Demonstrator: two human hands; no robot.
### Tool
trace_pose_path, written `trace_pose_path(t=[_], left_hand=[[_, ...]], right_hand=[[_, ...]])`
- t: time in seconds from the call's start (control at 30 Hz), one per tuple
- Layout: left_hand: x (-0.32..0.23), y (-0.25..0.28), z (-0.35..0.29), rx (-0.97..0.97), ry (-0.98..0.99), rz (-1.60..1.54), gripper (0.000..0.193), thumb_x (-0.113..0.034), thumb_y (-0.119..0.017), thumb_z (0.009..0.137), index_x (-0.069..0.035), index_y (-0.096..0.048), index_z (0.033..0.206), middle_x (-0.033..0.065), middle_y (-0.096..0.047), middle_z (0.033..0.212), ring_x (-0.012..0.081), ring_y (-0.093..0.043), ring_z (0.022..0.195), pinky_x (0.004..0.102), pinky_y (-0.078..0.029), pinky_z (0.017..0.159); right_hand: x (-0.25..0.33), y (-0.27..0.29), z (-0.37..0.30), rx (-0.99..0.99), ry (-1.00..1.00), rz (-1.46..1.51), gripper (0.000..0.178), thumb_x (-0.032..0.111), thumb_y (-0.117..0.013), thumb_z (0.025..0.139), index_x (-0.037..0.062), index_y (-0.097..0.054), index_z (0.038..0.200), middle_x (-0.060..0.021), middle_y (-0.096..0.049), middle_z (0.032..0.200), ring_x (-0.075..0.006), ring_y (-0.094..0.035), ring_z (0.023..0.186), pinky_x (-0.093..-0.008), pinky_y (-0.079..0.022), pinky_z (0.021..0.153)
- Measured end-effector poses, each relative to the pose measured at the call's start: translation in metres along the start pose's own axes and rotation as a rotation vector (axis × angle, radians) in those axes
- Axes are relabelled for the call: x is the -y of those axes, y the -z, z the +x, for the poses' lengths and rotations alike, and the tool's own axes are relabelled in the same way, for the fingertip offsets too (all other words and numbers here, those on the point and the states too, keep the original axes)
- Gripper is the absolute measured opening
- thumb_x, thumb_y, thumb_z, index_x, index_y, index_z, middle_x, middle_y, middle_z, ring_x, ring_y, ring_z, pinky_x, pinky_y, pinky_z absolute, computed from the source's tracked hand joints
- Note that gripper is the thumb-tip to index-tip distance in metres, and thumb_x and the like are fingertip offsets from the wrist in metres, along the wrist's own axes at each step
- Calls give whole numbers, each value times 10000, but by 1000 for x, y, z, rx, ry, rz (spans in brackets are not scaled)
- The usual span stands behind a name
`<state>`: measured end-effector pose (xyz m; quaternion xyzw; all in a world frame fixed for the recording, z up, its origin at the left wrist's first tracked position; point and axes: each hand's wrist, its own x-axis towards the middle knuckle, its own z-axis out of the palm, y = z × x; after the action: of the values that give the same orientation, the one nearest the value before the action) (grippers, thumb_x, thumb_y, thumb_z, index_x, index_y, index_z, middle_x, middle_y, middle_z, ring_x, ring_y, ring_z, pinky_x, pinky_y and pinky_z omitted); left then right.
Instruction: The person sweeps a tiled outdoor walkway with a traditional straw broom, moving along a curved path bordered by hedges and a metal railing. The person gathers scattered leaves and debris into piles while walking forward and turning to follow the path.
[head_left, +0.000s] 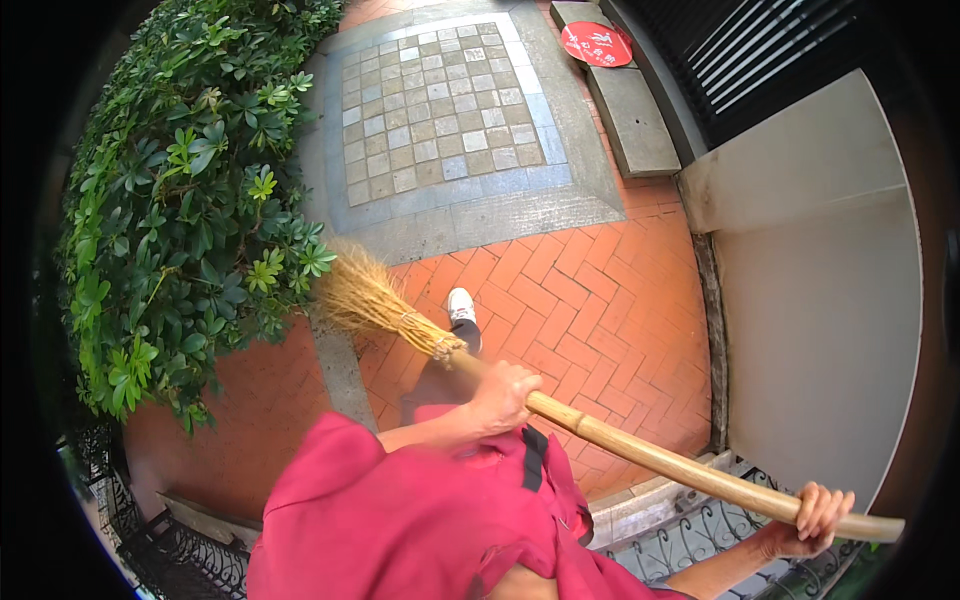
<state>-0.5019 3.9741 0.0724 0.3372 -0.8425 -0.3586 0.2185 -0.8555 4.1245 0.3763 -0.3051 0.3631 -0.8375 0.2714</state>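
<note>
A straw broom (640,453) with a long pale wooden handle runs slantwise across my front. Its bound bristles reach up and left, touching or close against the leafy edge of the green shrub (190,210). My left hand (502,397) is wrapped round the handle just behind the bristle head. Near the handle's far right end, my right hand (820,517) curls its fingers over the wood. Whether the bristle tips touch the ground is hard to make out.
Orange herringbone bricks (590,300) lie underfoot, with a checkered stone panel (440,110) ahead. A red round board (597,45) rests on a stone bench (632,120) at the far right. A pale wall (820,260) stands to my right; black scrolled railing (660,545) runs behind.
</note>
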Motion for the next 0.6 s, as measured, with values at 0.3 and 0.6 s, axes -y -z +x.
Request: trace_pose_path(t=[0.3, 0.6], left_hand=[[-70, -110, 101, 149, -284, -87, 53, -58, -603, 792, -107, -586, 793, 57, -612, 768, 265, -601, 843, 409, -437, 778], [12, -124, -67, 65, 44, -113, 115, -31, -618, 716, -82, -600, 818, 101, -625, 817, 316, -594, 879, 435, -420, 779]], right_hand=[[100, 42, -130, 56, 397, -176, 142, 196, -550, 827, 146, -425, 782, 6, -398, 614, -125, -392, 529, -293, -322, 491], [12, 29, -139, -23, 141, -119, 241, 32, -593, 876, 98, -372, 805, 8, -365, 565, -71, -353, 426, -221, -400, 467]])
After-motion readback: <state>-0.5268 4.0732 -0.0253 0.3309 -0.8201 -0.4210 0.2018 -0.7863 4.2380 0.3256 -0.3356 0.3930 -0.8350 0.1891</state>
